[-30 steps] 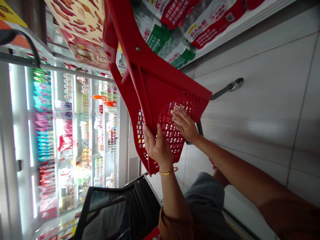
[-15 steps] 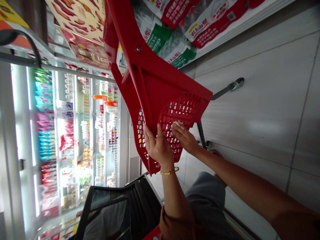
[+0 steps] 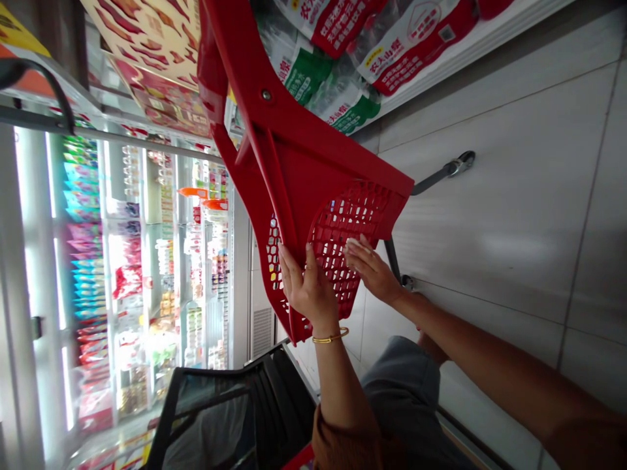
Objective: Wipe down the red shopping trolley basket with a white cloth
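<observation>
A red plastic shopping cart (image 3: 313, 153) with mesh sides fills the middle, showing grey legs and casters. My left hand (image 3: 311, 294), with a gold bracelet at the wrist, rests on the cart's rib and lower mesh, its fingers spread. Near the mesh, to the right of it, is my right hand (image 3: 375, 267), fingers close together. A small white cloth-like piece (image 3: 353, 243) shows at its fingertips; its full shape is hidden.
Packs of bottled water (image 3: 392, 49) lie on a shelf above. Lit shelves of packaged goods (image 3: 130, 281) stand at left. A black basket-like frame (image 3: 274, 391) is at the bottom. Tiled floor (image 3: 514, 196) spreads to the right, and patterned boxes (image 3: 151, 39) are upper left.
My right hand has shifted slightly right along the mesh, with the white piece still at its fingertips. My left hand keeps its place on the cart. The view has drifted slightly.
</observation>
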A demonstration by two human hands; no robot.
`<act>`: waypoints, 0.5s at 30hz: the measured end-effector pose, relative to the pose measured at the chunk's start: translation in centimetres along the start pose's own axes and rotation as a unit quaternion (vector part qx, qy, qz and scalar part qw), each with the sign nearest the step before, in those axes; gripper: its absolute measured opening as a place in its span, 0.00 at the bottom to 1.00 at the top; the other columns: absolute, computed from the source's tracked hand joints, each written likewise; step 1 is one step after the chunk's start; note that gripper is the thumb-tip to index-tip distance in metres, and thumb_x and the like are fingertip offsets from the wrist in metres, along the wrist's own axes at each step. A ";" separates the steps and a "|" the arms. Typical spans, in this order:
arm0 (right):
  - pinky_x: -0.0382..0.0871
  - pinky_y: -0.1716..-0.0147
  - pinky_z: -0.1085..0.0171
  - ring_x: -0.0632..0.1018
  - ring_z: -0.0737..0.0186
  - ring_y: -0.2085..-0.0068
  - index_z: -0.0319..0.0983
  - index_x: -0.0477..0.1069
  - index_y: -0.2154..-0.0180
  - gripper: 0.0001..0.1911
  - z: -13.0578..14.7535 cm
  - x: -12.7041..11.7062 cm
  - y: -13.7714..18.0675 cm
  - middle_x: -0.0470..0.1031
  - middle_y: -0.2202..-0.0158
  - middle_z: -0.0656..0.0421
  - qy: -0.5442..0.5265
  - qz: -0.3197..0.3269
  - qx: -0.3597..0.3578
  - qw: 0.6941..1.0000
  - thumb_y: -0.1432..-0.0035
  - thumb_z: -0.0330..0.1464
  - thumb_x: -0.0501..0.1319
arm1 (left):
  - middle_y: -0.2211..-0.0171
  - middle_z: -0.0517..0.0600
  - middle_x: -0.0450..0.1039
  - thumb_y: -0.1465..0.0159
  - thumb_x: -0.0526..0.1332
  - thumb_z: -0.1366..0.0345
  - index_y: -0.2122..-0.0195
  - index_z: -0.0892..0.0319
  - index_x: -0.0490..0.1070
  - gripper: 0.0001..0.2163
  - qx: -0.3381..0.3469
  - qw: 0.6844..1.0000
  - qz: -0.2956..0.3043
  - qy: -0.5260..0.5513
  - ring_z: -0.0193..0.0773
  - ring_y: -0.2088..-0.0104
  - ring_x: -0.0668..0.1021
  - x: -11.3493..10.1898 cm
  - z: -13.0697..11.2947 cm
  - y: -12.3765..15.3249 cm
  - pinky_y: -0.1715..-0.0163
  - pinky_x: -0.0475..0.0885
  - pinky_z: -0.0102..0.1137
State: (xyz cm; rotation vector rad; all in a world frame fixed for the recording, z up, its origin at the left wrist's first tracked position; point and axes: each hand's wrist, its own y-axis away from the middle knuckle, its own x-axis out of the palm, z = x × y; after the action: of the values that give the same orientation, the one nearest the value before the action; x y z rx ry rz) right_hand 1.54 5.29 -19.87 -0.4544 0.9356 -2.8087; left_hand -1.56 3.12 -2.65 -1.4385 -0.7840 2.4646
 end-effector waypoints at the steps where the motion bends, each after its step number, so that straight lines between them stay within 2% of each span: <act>1: 0.55 0.31 0.46 0.63 0.60 0.33 0.52 0.49 0.33 0.32 -0.6 -0.3 -1.0 0.63 0.34 0.59 0.010 -0.018 0.008 1.000 0.32 0.27 0.54 | 0.32 0.55 0.55 0.34 0.57 0.71 0.45 0.53 0.73 0.18 -0.002 1.000 -0.001 0.001 0.47 0.33 0.62 0.0 0.0 0.0 0.36 0.63 0.43; 4: 0.51 0.31 0.44 0.60 0.58 0.32 0.54 0.49 0.33 0.32 -2.1 -1.1 -3.7 0.61 0.33 0.61 0.034 -0.067 0.011 0.997 0.33 0.28 0.56 | 0.33 0.55 0.57 0.34 0.58 0.70 0.44 0.52 0.72 0.18 -0.015 1.000 -0.005 0.002 0.47 0.34 0.63 0.1 -0.2 -0.1 0.36 0.63 0.44; 7: 0.50 0.31 0.42 0.54 0.55 0.30 0.52 0.52 0.34 0.29 -3.0 -1.4 -5.2 0.57 0.32 0.61 0.031 -0.097 0.044 0.994 0.32 0.31 0.55 | 0.34 0.55 0.58 0.35 0.58 0.70 0.44 0.52 0.72 0.18 -0.018 1.000 -0.016 0.001 0.46 0.34 0.63 0.1 -0.5 -0.2 0.37 0.63 0.43; 10: 0.52 0.31 0.43 0.55 0.54 0.30 0.50 0.52 0.33 0.28 -3.2 -1.1 -5.0 0.56 0.31 0.59 0.027 -0.088 0.067 0.994 0.31 0.32 0.53 | 0.34 0.55 0.59 0.35 0.58 0.70 0.43 0.52 0.71 0.19 -0.017 1.000 -0.017 0.004 0.45 0.34 0.63 0.1 -0.7 -0.3 0.37 0.63 0.42; 15: 0.54 0.31 0.45 0.54 0.57 0.30 0.52 0.45 0.32 0.32 -2.1 0.0 -3.1 0.56 0.31 0.59 0.033 -0.070 0.061 0.995 0.31 0.26 0.50 | 0.34 0.57 0.58 0.34 0.57 0.69 0.39 0.54 0.67 0.21 -0.017 1.000 -0.020 0.014 0.45 0.34 0.63 0.0 -0.8 -0.3 0.36 0.63 0.42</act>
State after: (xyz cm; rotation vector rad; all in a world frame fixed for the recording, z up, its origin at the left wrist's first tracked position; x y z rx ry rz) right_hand 0.70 8.94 -19.62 -0.4289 0.7658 -3.0023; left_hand -0.96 3.68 -2.78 -1.4500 -0.8458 2.4082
